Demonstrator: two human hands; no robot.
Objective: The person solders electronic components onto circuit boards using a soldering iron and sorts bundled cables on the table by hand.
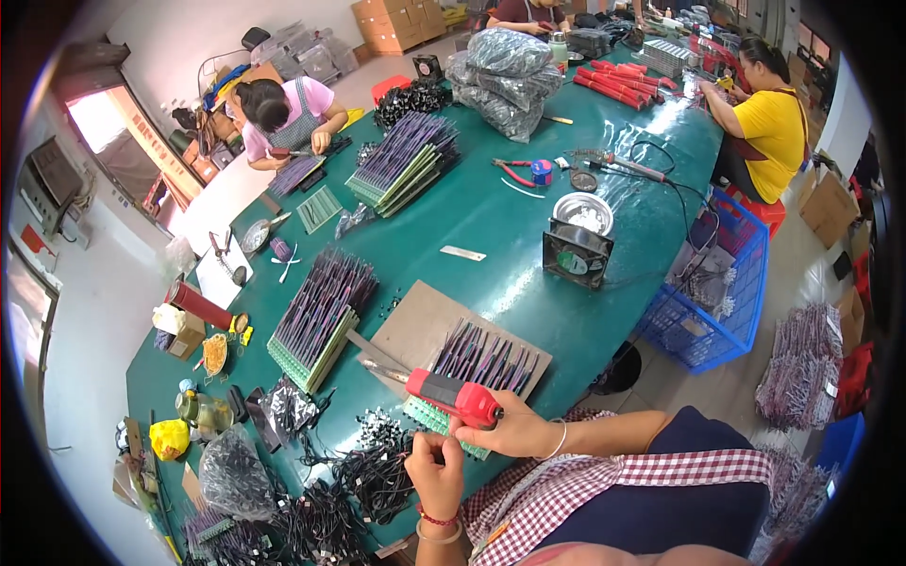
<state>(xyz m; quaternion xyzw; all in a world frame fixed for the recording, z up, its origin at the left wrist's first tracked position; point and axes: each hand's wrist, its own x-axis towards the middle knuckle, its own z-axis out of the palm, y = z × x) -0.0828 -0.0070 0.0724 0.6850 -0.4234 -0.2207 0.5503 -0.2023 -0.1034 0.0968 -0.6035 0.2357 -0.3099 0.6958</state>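
In my right hand [517, 429] is a red-and-black heat gun [451, 393], its metal nozzle [382, 368] pointing to the upper left. My left hand [435, 478] is closed just below the gun's rear end; what its fingers pinch, if anything, cannot be made out. Under and behind the gun, rows of dark wires [486, 357] stand up from a pale green circuit board panel [427, 413], partly covered by the gun and my right hand. A brown cardboard sheet [412, 316] lies beneath them. Left of it, more wires [324, 300] rise from stacked green panels [300, 363].
Bundles of black cables [373, 476] crowd the table near my left hand. A metal bowl [582, 215], a small fan [576, 255] and a soldering iron [637, 170] sit on the green table [514, 302]. A blue crate [703, 330] stands on the floor at right. Several co-workers sit around the table.
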